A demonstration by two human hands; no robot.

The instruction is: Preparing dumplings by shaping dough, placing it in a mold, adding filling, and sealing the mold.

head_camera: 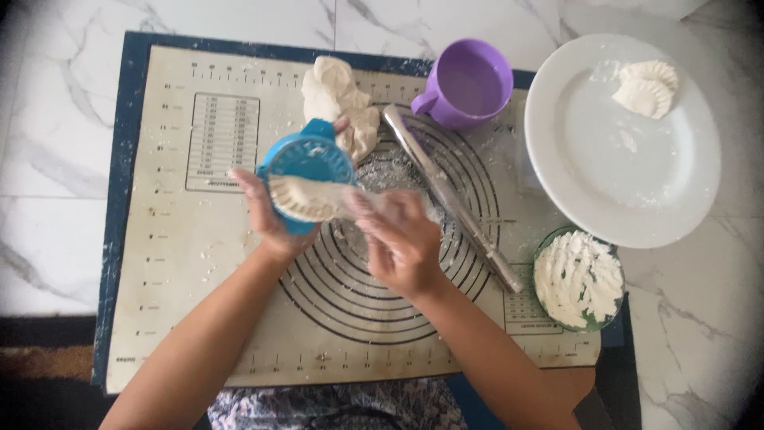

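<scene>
- Blue plastic dumpling press [306, 163] sits in the left hand [267, 219], lifted above the mat; the fingers curl around its lower edge and its handle, so the open face turns up toward the camera.
- Inside the press lies 1 folded dumpling [306, 199], pale and half-moon shaped, with a crimped edge. It rests in the hollow of the press, and I think the press is held tilted so that the dumpling can come out easily.
- Right hand [398, 239] is just beside the press, on its right. Its fingers are partly bent and seem to pinch the corner of the dumpling, but the hand is blurred, so I cannot tell if they really grip it.
- Under both hands is the beige baking mat [183, 263] with printed circles, dusted with flour, on a white marble table [48, 119].
- Behind the press, a lump of raw dough [338, 99] lies on the mat, very near to the left fingers.
- Metal rolling pin [450, 195] lies diagonally on the mat, just to the right of the right hand, between it and the plate side.
- Purple cup [469, 84] stands at the far edge of the mat.
- White plate [605, 167] on the right carries 2 finished dumplings [646, 87] at its far rim.
- Small bowl of flour [578, 279] stands near the plate, at the lower end of the rolling pin.
</scene>
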